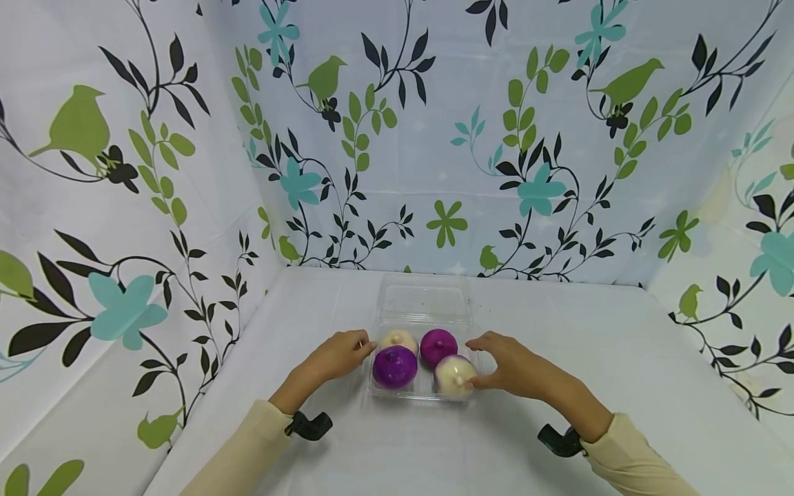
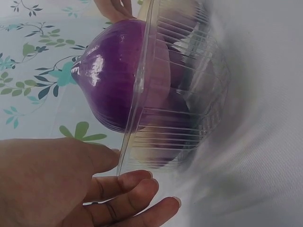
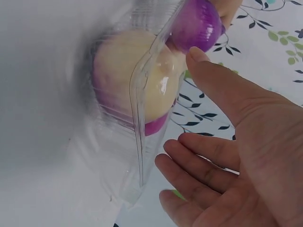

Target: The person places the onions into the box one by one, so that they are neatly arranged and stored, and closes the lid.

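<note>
A clear plastic clamshell container (image 1: 422, 395) lies with its lid folded back. Inside sit two shiny purple onions (image 1: 394, 366) and two cream ones with purple undersides, including a front right cream onion (image 1: 454, 376). My left hand (image 1: 338, 353) is at the container's left side; in the left wrist view its thumb and index finger pinch the rim (image 2: 138, 87). On the opposite side, my right hand (image 1: 513, 365) spreads its thumb and fingers apart beside the rim. Its thumb tip (image 3: 196, 54) reaches over the front right cream onion.
The see-through lid (image 1: 424, 301) lies flat behind the onions, toward the back edge. A white cloth (image 1: 558, 331) covers the table. Patterned curtains (image 1: 446, 172) with birds and leaves stand at the back and sides. A black wrist camera mount (image 1: 310, 426) sits on each forearm.
</note>
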The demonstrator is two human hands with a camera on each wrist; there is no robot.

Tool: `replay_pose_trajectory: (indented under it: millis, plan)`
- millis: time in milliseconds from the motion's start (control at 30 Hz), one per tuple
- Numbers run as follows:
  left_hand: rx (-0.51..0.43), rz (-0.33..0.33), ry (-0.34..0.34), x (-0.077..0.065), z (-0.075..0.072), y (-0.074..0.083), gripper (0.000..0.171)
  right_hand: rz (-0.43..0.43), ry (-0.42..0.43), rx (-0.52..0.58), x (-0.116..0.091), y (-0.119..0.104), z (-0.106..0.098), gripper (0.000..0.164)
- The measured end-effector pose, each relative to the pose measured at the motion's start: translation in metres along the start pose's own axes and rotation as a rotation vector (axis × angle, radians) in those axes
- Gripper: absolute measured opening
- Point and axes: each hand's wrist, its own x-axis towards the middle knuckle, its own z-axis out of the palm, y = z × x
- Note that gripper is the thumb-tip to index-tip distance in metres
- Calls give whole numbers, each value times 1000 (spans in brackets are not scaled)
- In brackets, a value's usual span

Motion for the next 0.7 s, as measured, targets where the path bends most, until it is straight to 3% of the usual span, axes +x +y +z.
replay_pose_trajectory:
  millis: [333,533,700]
  plan:
    - [6,-33,10,7,-11,-2,33,-6,100,32,9,19,-12,50]
    - [-30,-30,36,34,-28,-8,34,0,151,68,28,42,-27,45]
    - [-50,-23,8,60,-39,-12,43,48,177,66,53,60,-37,43]
